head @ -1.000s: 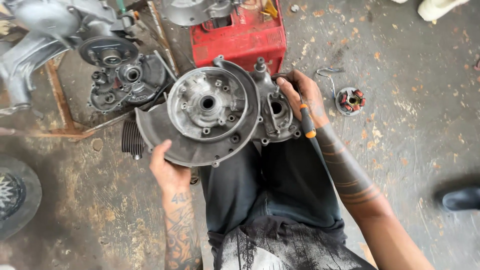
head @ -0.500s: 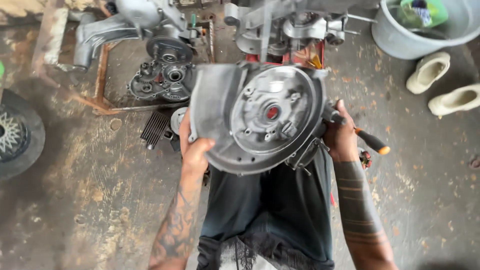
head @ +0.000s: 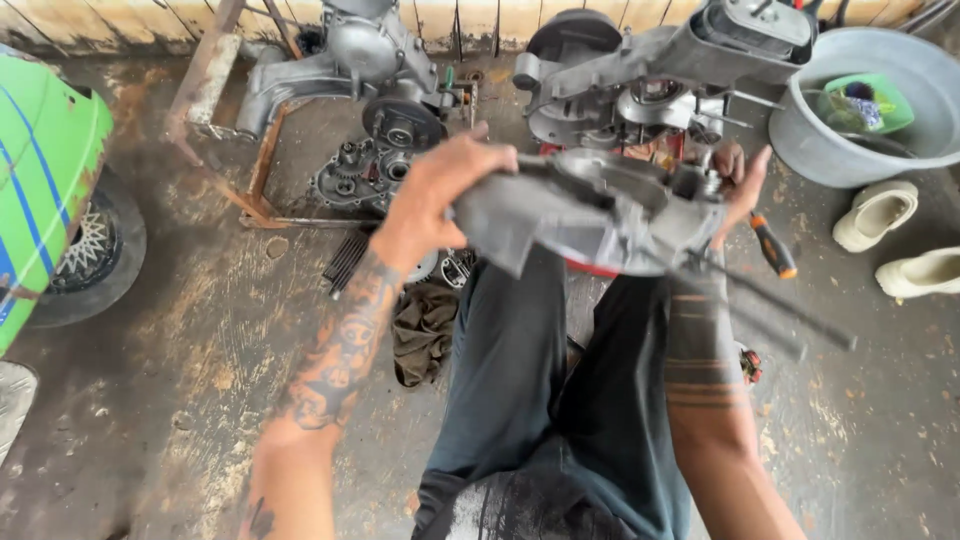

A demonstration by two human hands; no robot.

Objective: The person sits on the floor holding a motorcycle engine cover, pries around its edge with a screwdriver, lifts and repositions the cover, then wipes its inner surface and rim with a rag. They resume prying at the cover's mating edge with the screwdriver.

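Note:
I hold a grey metal engine casing (head: 590, 215) up in front of me with both hands, tilted almost edge-on above my dark trousers. My left hand (head: 435, 195) grips its left end, fingers curled over the top edge. At the casing's right end is my right hand (head: 740, 180), which also holds a screwdriver (head: 772, 245) with a black and orange handle pointing down to the right. A dark rod sticks out of the casing toward the lower right.
Engine parts on a rusty stand (head: 350, 70) and a second engine block (head: 660, 70) lie ahead on the concrete floor. A grey tub (head: 800, 130) and two pale shoes (head: 880, 215) sit at right. A green vehicle body and wheel (head: 90, 250) are at left. A rag (head: 425, 330) lies by my leg.
The casing has been lifted from the floor and turned from face-up to nearly edge-on. My view has swung up and left, bringing the green vehicle and wheel into view.

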